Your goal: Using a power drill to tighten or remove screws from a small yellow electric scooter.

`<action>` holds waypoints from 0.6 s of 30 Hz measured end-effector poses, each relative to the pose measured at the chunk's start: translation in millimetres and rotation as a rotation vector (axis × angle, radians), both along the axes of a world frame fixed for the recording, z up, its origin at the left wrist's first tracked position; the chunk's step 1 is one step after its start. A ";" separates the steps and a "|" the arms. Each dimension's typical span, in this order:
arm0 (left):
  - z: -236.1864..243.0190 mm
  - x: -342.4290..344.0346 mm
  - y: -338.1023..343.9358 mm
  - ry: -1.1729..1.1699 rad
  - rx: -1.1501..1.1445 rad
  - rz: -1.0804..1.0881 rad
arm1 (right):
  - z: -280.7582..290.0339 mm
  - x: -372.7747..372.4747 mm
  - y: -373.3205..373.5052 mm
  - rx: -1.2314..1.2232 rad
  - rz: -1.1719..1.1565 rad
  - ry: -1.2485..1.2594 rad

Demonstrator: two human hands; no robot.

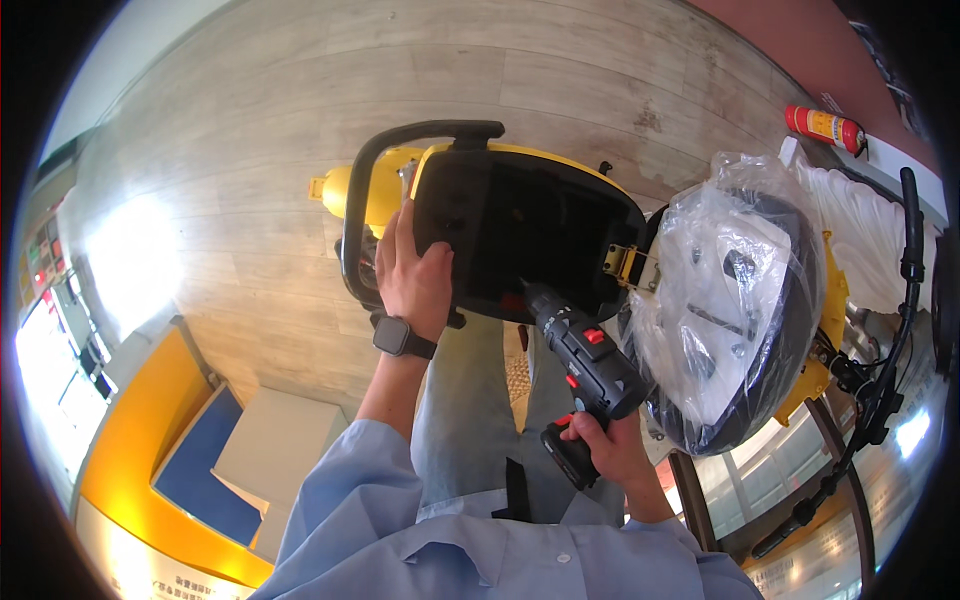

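Gripping a black cordless drill with red buttons [585, 365] in closed right hand [610, 445], left hand [415, 280] wrapping the centre black-and-yellow plastic panel [530, 230], risking bit slippage if tilted.

Looks like a showroom or assembly area for small electric vehicles, not a home: wide pale wood-plank floor [300, 130], bright glare from big windows at left, red fire extinguisher [824, 126] lying by the wall at upper right. Yellow-and-black scooter body [520, 220] tipped up mid-assembly, w/ a wheel still wrapped in clear plastic [720, 300] just beside it & black handlebars w/ cables [890, 340] at right. Yellow-and-blue display counter [170, 460] at lower left, cordless drill [585, 375] in use, all pointing to a shop floor/workshop setup.
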State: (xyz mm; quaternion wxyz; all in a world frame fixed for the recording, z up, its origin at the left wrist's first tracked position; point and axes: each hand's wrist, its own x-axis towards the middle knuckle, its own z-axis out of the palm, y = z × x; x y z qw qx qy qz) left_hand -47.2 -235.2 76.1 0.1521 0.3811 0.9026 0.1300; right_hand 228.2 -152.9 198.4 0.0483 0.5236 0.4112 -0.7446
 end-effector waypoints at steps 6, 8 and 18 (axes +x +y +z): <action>10.3 -1.0 14.2 -0.030 -0.169 0.047 | -5.1 -3.3 1.5 0.000 0.041 0.003; 14.4 -3.4 22.3 -0.053 -0.292 0.036 | -5.3 -4.8 0.6 0.007 0.006 0.019; 2.1 -9.4 5.5 0.001 -0.243 -0.060 | -6.8 -0.4 3.4 0.047 0.072 0.046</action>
